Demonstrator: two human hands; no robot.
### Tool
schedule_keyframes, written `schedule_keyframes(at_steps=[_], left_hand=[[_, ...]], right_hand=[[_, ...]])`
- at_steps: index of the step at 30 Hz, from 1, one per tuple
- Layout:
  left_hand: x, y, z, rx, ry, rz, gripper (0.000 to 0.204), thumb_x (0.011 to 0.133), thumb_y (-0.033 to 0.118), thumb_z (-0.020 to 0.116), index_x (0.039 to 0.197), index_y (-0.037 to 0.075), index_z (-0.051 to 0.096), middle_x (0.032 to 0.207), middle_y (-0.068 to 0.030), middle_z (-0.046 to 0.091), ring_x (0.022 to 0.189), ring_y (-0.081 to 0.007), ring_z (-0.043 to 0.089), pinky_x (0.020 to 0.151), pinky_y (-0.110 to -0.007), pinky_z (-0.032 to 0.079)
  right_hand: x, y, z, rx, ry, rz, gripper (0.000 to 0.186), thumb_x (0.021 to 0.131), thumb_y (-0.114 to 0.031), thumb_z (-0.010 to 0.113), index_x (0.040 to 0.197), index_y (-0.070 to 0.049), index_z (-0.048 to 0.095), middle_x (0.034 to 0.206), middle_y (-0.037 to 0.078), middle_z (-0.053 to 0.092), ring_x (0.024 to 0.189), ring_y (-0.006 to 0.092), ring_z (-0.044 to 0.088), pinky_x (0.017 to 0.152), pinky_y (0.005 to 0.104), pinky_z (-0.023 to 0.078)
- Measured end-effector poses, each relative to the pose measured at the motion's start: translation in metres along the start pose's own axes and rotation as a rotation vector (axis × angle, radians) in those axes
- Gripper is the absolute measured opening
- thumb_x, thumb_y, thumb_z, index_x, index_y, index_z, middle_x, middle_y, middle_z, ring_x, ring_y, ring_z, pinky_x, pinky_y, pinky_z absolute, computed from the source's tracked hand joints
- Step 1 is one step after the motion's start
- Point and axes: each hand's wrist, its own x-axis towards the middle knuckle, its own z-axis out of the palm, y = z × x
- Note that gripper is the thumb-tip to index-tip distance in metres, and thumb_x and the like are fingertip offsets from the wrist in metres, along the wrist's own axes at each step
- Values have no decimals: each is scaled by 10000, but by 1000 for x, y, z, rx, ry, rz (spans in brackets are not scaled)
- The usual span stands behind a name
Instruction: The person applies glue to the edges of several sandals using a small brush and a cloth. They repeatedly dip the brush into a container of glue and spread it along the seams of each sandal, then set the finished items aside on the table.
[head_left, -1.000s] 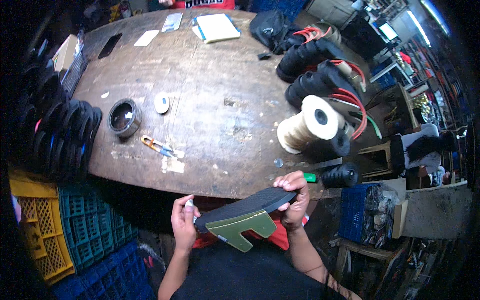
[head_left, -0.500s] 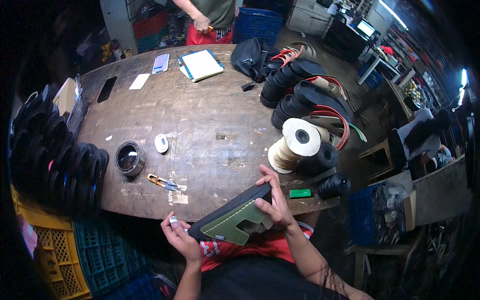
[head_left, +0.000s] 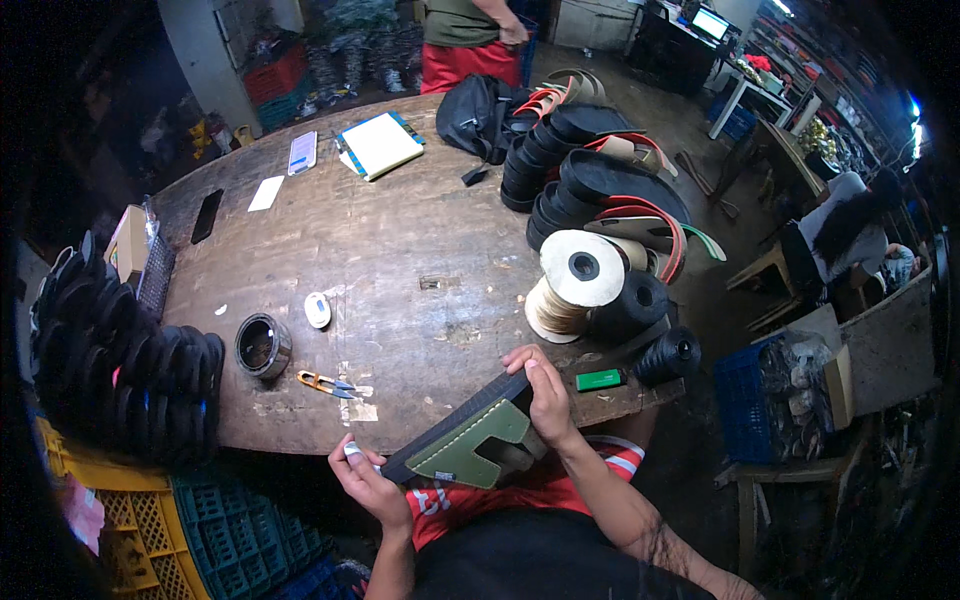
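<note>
A sandal (head_left: 470,452) with a thick black sole and a green upper, stitched in white along its edge, is tilted over my lap at the table's front edge. My right hand (head_left: 548,400) grips its upper right end, fingers curled over the sole. At the lower left end, my left hand (head_left: 372,487) pinches the sole; something white is wrapped around one finger. Thread snips (head_left: 325,384) with orange handles lie on the wooden table (head_left: 400,225) beyond the sandal. A green box (head_left: 599,380) lies to the right of my right hand.
A cream thread spool (head_left: 578,275) and black thread cones (head_left: 667,355) stand at right, before stacked black soles (head_left: 570,200). Left are a round tin (head_left: 263,346), a white oval device (head_left: 317,310) and many black sandals (head_left: 130,360). A person (head_left: 470,45) stands across the table.
My right hand has shifted its grip, fingers now closed together on the sandal's upper end. The view has shifted slightly. The person across the table has moved right and turned.
</note>
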Motion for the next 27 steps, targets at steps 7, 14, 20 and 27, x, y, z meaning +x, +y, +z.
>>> schedule_keyframes(at_steps=[7, 14, 20, 27], left_hand=[[1, -7, 1, -11, 31, 6, 265, 1156, 170, 407, 1301, 3, 553, 895, -10, 469, 810, -91, 459, 752, -278, 399], [1, -5, 0, -61, 15, -20, 276, 1152, 195, 419, 1302, 9, 556, 893, -22, 499, 797, -96, 479, 742, -282, 417], [3, 6, 11, -57, -4, 13, 270, 1153, 203, 437, 1307, 15, 554, 864, -27, 538, 786, -95, 511, 732, -272, 429], [16, 2, 18, -132, -53, -49, 265, 1152, 188, 479, 1338, 15, 552, 882, -25, 570, 798, -84, 533, 740, -257, 445]], right_hand=[[1, -5, -3, 34, -20, 46, 351, 1141, -200, 348, 1036, -4, 619, 1126, 137, 639, 1145, 227, 588, 1109, 372, 408], [-2, -10, -7, 9, -35, 83, 372, 1155, -220, 337, 1120, -1, 635, 1166, 133, 652, 1162, 205, 587, 1117, 355, 406], [0, -33, -13, -181, -33, -42, 367, 1155, -264, 388, 1193, -4, 645, 1249, 161, 610, 1283, 290, 552, 1175, 430, 377], [10, -77, -2, -482, -175, -189, 268, 1004, 17, 494, 1170, -14, 702, 1306, 187, 673, 1352, 349, 602, 1202, 476, 397]])
